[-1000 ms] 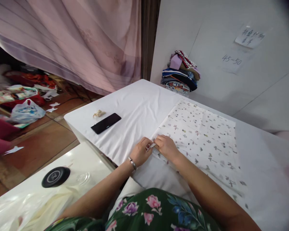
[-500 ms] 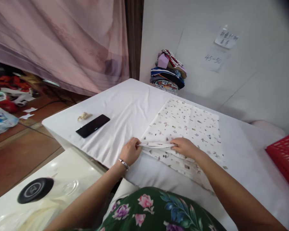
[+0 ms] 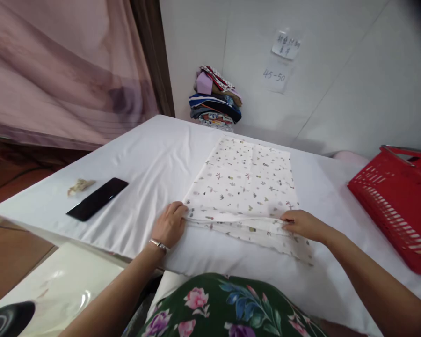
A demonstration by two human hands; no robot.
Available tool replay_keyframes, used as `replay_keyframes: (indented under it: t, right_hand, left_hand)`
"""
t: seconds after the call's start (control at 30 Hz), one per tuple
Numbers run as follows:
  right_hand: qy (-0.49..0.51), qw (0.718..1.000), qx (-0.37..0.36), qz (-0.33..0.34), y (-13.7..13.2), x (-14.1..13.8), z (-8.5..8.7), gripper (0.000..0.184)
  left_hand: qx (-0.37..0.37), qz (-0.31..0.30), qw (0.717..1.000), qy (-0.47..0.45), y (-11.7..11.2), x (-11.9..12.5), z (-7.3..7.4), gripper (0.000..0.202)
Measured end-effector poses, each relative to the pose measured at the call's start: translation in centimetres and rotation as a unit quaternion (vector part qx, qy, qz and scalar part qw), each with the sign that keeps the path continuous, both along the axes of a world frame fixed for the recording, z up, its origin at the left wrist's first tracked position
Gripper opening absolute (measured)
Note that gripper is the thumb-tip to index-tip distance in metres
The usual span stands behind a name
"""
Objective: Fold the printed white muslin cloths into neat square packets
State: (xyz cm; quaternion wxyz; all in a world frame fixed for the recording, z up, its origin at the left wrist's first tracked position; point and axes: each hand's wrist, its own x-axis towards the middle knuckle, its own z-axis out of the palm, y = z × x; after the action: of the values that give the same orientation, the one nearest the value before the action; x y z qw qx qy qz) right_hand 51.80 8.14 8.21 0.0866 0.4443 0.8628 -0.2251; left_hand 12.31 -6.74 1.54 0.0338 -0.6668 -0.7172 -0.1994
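A white cloth with small printed plants and figures lies flat on the white-covered table. Its near part is gathered into a folded band that runs between my hands. My left hand, with a silver bracelet at the wrist, grips the left end of that band, fingers closed and low on the table. At the right end, my right hand pinches the fold between thumb and fingers. A loose strip of the same cloth spreads out below the band, toward my body.
A black phone and a small beige bundle lie at the left. A red plastic basket stands at the right. Folded clothes are stacked by the wall. A black round object sits on a lower white surface.
My right hand has slid right along the fold, widening the gap between my hands. The view has turned right, bringing more of the red basket in.
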Motion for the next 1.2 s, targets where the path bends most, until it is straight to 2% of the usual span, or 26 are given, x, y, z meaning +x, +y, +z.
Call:
replay_keyframes:
  t: [0.1, 0.2, 0.27, 0.33, 0.37, 0.43, 0.5, 0.53, 0.57, 0.6, 0.73, 0.8, 0.83, 0.93, 1.1, 1.2]
  right_hand:
    - [-0.019, 1.0, -0.002, 0.021, 0.1, 1.9, -0.7, 0.016]
    - [-0.03, 0.999, -0.016, -0.013, 0.6, 3.0, -0.9, 0.015]
    - [-0.044, 0.998, -0.037, -0.04, 1.2, 3.2, -0.2, 0.014]
    - [-0.049, 0.997, -0.024, -0.056, 2.0, 3.1, 1.6, 0.014]
    - [-0.038, 0.997, 0.013, -0.061, 2.3, 3.0, 2.7, 0.014]
    - [0.015, 0.984, 0.16, -0.082, 2.5, 2.9, 5.1, 0.017]
    - [0.084, 0.931, 0.337, -0.112, 1.7, 3.0, 6.3, 0.021]
    - [0.109, 0.902, 0.399, -0.123, 0.9, 3.2, 6.2, 0.023]
    - [0.122, 0.883, 0.433, -0.13, -0.1, 3.5, 5.6, 0.024]
    - [0.124, 0.881, 0.438, -0.129, -1.3, 3.9, 4.4, 0.024]
    - [0.059, 0.95, 0.298, -0.077, -6.1, 5.8, -2.4, 0.023]
    - [0.052, 0.963, 0.255, -0.072, -7.8, 6.6, -4.9, 0.025]
    - [0.058, 0.965, 0.244, -0.078, -8.4, 6.9, -5.5, 0.025]
    - [0.092, 0.961, 0.24, -0.103, -9.2, 7.6, -5.7, 0.026]
    - [0.14, 0.93, 0.302, -0.158, -9.9, 8.1, -4.6, 0.026]
    - [0.13, 0.947, 0.26, -0.138, -10.6, 8.1, -5.3, 0.026]
  left_hand:
    - [-0.002, -0.049, 0.999, 0.017, 0.1, -0.4, -0.3, 0.03]
    - [-0.006, -0.063, 0.998, 0.019, 0.5, -0.8, -0.5, 0.025]
    - [-0.005, -0.06, 0.998, 0.022, 1.0, -1.1, -0.4, 0.022]
    - [0.012, -0.047, 0.999, 0.024, 1.5, -1.1, 0.1, 0.021]
    - [0.026, -0.036, 0.999, 0.023, 1.8, -1.1, 0.5, 0.021]
    - [0.061, -0.004, 0.998, 0.018, 2.2, -1.0, 1.4, 0.02]
    - [0.085, 0.025, 0.996, 0.015, 2.4, -0.8, 2.1, 0.019]
    - [0.087, 0.033, 0.996, 0.015, 2.3, -0.7, 2.3, 0.019]
    - [0.082, 0.036, 0.996, 0.014, 2.2, -0.7, 2.4, 0.019]
    - [0.072, 0.036, 0.997, 0.014, 2.1, -0.7, 2.3, 0.019]
    - [0.011, 0.03, 0.999, 0.014, 1.1, -0.9, 0.9, 0.02]
    - [-0.018, 0.016, 1.0, 0.013, 0.8, -1.0, 0.2, 0.022]
    - [-0.029, 0.008, 0.999, 0.012, 0.7, -1.0, 0.0, 0.022]
    - [-0.032, 0.001, 0.999, 0.006, 0.6, -0.7, 0.1, 0.023]
    - [0.018, 0.019, 0.999, -0.018, 0.5, -0.1, 1.2, 0.024]
    - [-0.012, 0.013, 1.0, 0.003, 0.5, -0.2, 0.9, 0.024]
